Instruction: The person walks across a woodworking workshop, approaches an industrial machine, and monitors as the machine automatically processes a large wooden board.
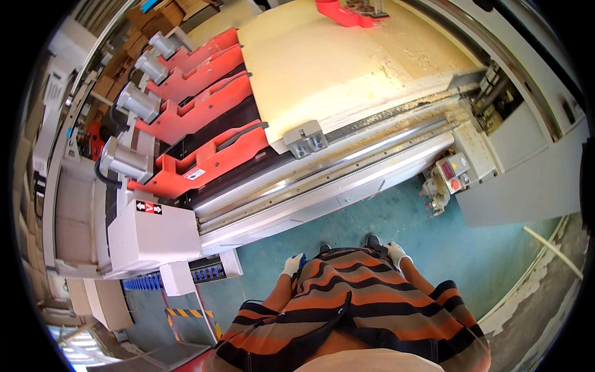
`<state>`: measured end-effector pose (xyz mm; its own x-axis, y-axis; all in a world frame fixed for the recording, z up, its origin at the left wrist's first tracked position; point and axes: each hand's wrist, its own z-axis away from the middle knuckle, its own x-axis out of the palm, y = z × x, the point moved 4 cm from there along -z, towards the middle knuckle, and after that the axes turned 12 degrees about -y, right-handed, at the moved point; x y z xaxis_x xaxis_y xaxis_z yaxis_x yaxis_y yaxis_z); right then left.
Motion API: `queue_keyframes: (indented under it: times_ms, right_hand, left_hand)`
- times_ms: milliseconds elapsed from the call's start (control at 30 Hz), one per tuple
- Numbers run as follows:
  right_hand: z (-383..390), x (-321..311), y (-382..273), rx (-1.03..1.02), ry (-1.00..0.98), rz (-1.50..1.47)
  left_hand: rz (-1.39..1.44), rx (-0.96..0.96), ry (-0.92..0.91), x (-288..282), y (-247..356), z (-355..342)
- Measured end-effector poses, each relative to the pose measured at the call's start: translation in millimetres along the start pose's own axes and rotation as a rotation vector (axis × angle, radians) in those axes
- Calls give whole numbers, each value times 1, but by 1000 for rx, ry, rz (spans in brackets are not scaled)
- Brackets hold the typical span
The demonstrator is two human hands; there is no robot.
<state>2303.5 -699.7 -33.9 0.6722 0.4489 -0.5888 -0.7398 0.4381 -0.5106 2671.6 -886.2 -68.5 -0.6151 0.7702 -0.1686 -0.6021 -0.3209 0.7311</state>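
Observation:
Both hands hang low beside my striped shirt, in front of the machine. My left hand (292, 265) wears a white glove with some blue at the finger side. I cannot make out whether that blue is part of the glove or a thing in the hand. My right hand (396, 253), also in a white glove, is at my right hip; its fingers are too small to read. Neither hand touches the machine. Ahead of them lies a thick stack of pale yellow boards (322, 68), pressed near a metal block (304, 139) at its near edge. Several red clamp arms (214, 155) reach toward its left side.
A long metal rail (322, 167) runs along the machine's near side. A control box (454, 175) with a red button sticks out at right. A white housing (155, 232) stands at left. Sawdust lies by the boards. A pale hose (551, 251) crosses the floor edge.

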Motion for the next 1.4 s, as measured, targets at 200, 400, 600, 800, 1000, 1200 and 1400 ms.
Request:
queue_keyframes:
  times_ms: [200, 400, 600, 800, 1000, 1200, 1400]
  right_hand:
    - [-10, 9, 3, 0, -69, 26]
    - [-12, 14, 15, -1, -31, -4]
    - [-12, 16, 14, 29, -43, 7]
    - [-18, 21, 21, -22, -60, 127]
    - [-12, 11, 10, 24, -62, 54]
    - [-13, 13, 12, -16, -81, 76]
    - [-3, 2, -1, 30, -98, 53]
  left_hand:
    - [-5, 18, 61, -6, -15, 7]
    - [-185, 11, -13, -1, -12, -4]
    - [56, 1, 35, -3, -14, -1]
    - [127, -3, 27, -1, -4, -3]
    - [103, -30, 47, -3, 3, 2]
    - [115, 23, 22, -5, -8, -4]
    - [472, -230, 111, -1, 4, 8]
